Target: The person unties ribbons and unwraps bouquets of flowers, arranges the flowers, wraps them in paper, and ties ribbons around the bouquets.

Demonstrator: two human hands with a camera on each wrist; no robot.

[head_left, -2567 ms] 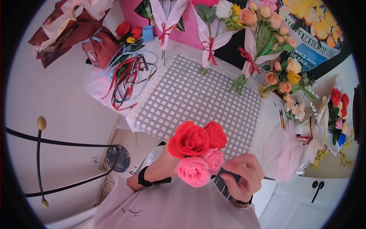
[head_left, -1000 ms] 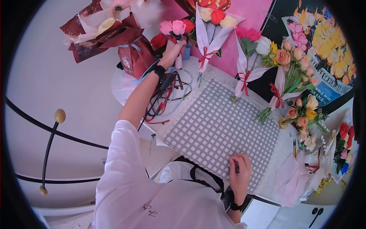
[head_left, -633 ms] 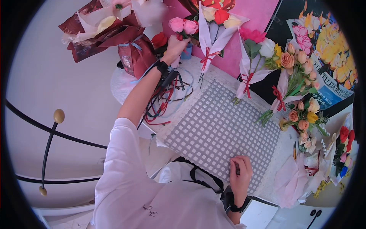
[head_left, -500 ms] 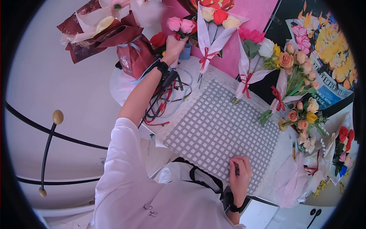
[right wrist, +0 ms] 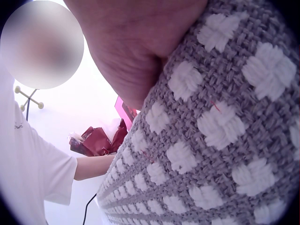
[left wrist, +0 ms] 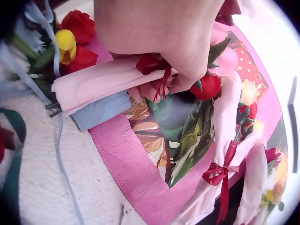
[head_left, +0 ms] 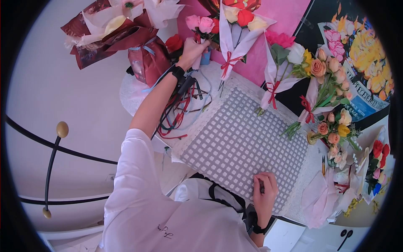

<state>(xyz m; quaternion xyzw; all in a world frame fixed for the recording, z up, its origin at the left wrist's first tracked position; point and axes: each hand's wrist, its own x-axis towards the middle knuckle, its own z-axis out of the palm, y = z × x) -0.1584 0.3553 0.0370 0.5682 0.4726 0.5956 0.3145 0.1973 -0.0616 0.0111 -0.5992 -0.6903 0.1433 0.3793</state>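
Seemingly placing: your left hand [head_left: 193, 51] grips bouquet [left wrist: 93, 86] by blue box [left wrist: 99, 111]; right hand [head_left: 265, 193] rests loosely curled on mat [head_left: 243, 134]. Release wants steadiness.

A table under a white lacy cloth [head_left: 176, 147] carries a grey woven mat with white tufted dots [head_left: 247, 134] across its middle. On the left lies a loose tangle of red, pale blue and dark green ribbons [head_left: 180, 117]. At the far right, the green stems of a peach-rose bouquet [head_left: 290, 129] reach over the mat's edge; near right lie pale pink folded wrapping sheets [head_left: 320, 194].
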